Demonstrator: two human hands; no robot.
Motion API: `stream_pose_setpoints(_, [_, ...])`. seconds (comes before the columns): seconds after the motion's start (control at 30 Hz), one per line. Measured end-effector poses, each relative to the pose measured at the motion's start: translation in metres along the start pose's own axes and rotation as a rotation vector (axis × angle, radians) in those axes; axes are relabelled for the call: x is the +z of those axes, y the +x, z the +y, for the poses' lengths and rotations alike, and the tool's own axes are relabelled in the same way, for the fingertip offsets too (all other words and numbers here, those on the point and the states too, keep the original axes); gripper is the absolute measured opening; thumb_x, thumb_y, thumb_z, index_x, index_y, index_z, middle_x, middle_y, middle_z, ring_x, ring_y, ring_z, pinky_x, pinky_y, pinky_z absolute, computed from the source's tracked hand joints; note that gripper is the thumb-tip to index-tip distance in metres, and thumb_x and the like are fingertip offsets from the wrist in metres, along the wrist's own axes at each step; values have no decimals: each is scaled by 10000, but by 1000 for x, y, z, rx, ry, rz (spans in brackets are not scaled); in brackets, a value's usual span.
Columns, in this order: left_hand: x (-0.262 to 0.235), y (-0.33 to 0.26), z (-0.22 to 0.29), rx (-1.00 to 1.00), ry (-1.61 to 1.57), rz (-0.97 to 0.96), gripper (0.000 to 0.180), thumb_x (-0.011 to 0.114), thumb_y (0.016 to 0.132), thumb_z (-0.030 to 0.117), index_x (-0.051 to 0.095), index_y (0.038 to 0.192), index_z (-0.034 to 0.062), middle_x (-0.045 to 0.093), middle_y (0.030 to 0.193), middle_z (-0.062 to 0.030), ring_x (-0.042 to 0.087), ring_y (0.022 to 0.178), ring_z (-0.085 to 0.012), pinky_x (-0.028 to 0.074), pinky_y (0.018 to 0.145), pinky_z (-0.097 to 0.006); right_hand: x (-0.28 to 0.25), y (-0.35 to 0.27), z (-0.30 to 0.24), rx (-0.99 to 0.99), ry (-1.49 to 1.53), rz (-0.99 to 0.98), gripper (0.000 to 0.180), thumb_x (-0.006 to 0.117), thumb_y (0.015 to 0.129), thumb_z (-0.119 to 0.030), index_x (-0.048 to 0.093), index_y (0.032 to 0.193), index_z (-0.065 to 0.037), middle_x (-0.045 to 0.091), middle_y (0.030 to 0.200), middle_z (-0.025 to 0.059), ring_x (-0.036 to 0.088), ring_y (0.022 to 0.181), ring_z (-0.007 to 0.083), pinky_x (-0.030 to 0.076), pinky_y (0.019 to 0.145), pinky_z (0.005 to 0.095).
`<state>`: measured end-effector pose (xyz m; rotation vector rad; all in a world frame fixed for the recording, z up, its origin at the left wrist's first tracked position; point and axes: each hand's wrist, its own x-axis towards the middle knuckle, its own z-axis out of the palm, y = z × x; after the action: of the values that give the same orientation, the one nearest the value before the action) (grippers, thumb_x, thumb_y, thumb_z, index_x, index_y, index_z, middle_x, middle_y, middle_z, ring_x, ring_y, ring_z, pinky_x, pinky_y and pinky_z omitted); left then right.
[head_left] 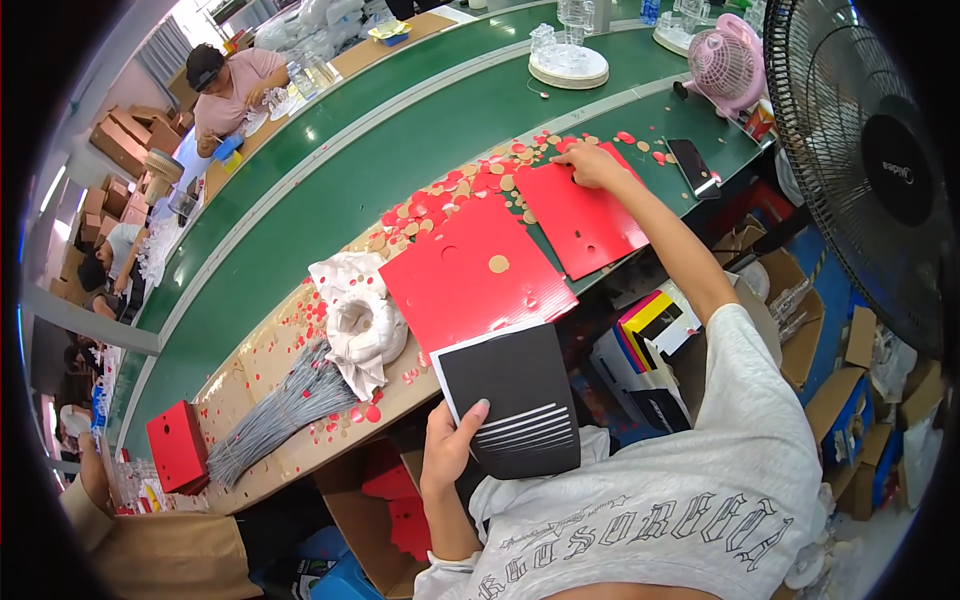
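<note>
My left hand (452, 446) is closed on a black card (518, 390) with white stripes and a white edge, its thumb lying across the front. Beyond that card, a large red card (470, 265) with a round cut lies at the table's near edge, a loose brown disc (499, 264) on top. To the right is another red card (590, 225) with small holes. My right hand (592, 168) grips this one at its far edge, fingers curled; the fingertips are partly unclear. Red and brown discs (440, 205) are scattered behind both cards.
A bundle of grey wire ties (280, 415), crumpled white cloth (362, 325) and a red box (177, 447) stand leftward. At right are a phone (692, 166), a pink fan (725, 60) and a large black fan (870, 150). Co-workers sit across the green conveyor (400, 140).
</note>
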<state>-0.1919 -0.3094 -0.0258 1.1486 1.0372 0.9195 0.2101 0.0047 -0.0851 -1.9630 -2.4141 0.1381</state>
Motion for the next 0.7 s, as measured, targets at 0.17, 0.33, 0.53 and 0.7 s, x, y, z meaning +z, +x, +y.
stream_pose_setpoints(0.17, [3, 2, -1, -33, -79, 45, 316, 619, 986, 171, 634, 1179, -78, 685, 1087, -69, 610, 971, -126, 479, 882, -283, 5, -9, 11, -80, 28, 175, 535, 643, 751, 9, 668, 1270, -116, 615, 1279, 80, 550, 1230, 289, 458, 1038, 409])
stream_pose_setpoints(0.33, [5, 7, -14, -36, -111, 110, 345, 614, 992, 185, 620, 1216, -76, 677, 1108, -67, 599, 993, -120, 470, 897, -278, -32, -52, -58, -388, 227, 471, 417, 684, 794, -25, 667, 1207, -80, 617, 1275, 112, 573, 1208, 297, 477, 1016, 412])
stream_pose_setpoints(0.53, [1, 6, -14, -50, -243, 152, 302, 589, 1013, 184, 633, 1179, -65, 693, 1067, -71, 640, 918, -110, 505, 817, -260, -81, -184, -207, -1028, 732, 199, 308, 767, 750, -33, 739, 1049, -102, 666, 1101, 87, 645, 1042, 289, 526, 914, 430])
stream_pose_setpoints(0.7, [-19, -2, -19, -116, -336, 172, 287, 577, 1012, 198, 639, 1129, -57, 698, 977, -73, 655, 826, -106, 511, 733, -252, -58, -213, -223, -1161, 633, 177, 281, 758, 715, -100, 762, 995, -117, 652, 1078, 69, 626, 980, 265, 526, 754, 381])
